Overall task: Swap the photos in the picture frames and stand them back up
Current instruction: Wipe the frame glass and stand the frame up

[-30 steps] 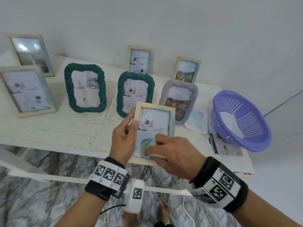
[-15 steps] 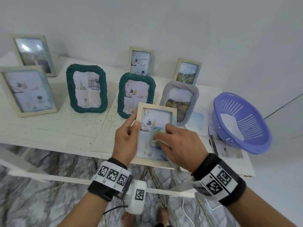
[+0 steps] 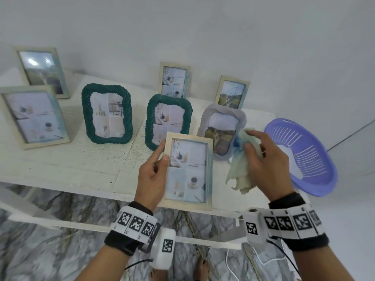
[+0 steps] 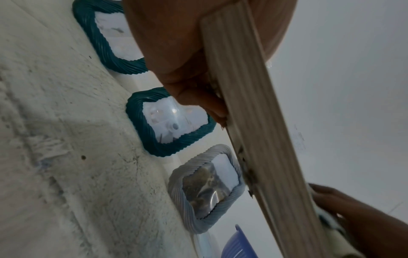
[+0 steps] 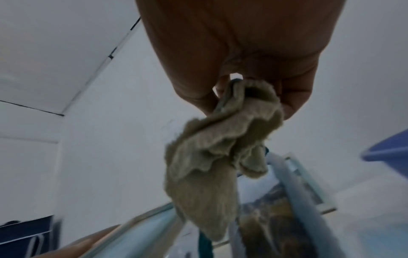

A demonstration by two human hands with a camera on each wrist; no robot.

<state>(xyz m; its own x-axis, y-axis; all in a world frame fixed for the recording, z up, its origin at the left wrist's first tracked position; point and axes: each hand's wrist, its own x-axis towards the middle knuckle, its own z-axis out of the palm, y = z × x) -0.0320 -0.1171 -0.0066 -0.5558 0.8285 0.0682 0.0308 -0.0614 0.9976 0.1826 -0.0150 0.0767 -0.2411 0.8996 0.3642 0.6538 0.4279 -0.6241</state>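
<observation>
Your left hand (image 3: 152, 175) grips the pale wooden frame (image 3: 188, 171) by its left edge, your right hand (image 3: 267, 163) clutches the cloth (image 3: 240, 171); this photo-loaded frame remains to be stood up.

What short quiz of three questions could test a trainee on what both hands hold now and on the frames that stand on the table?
1. True or false: the right hand presses the cloth on the glass.
2. Which hand holds the wooden frame?
3. The green frames on the table number: A one, B two, C three.

Key:
1. False; the cloth hangs beside the frame, off the glass.
2. The left hand.
3. B.
</observation>
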